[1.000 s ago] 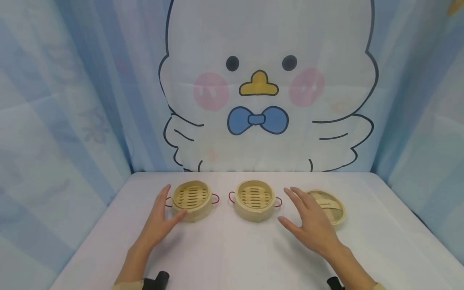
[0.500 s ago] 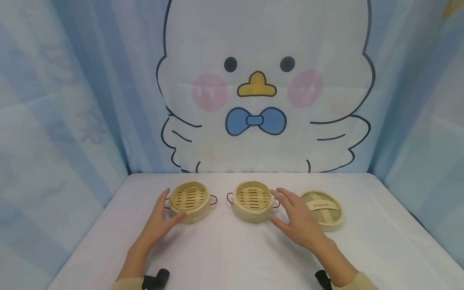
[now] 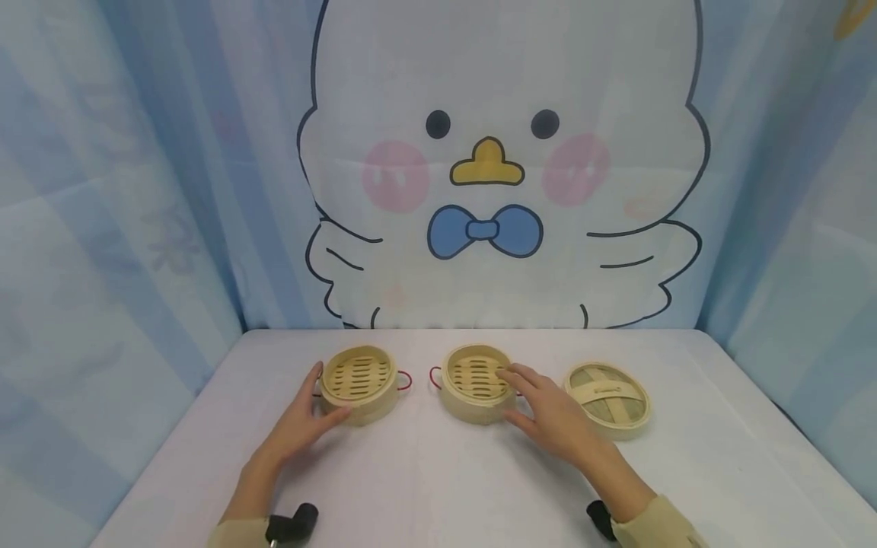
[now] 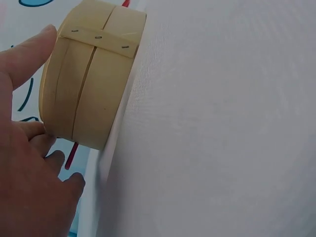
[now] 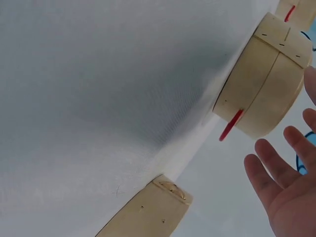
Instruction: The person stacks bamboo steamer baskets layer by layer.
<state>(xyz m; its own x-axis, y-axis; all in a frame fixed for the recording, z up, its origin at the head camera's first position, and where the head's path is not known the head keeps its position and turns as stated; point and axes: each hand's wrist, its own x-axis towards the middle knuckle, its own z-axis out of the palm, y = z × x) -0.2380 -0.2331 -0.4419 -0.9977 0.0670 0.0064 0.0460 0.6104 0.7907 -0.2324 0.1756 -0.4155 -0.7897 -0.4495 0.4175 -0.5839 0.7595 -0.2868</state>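
Observation:
Two small round bamboo steamer baskets with slatted insides and red side loops stand on the white table. At the left basket (image 3: 359,380), my left hand (image 3: 298,430) has its thumb by the front wall and fingers along the left side; the left wrist view shows the thumb tip at the rim of that basket (image 4: 94,79). My right hand (image 3: 551,418) is at the right side of the middle basket (image 3: 473,384), fingertips over its rim. In the right wrist view, loosely spread fingers of the right hand (image 5: 291,187) appear apart from that basket (image 5: 266,74).
A woven bamboo steamer lid (image 3: 610,399) with a strap handle lies to the right, just beyond my right hand. The white tabletop (image 3: 425,487) ends at a curtain (image 3: 479,289) printed with a cartoon bird. More blue and white curtain hangs on both sides.
My right hand has moved left from beside the lid to the middle basket, uncovering the lid. The left hand stays at the left basket, nearly still.

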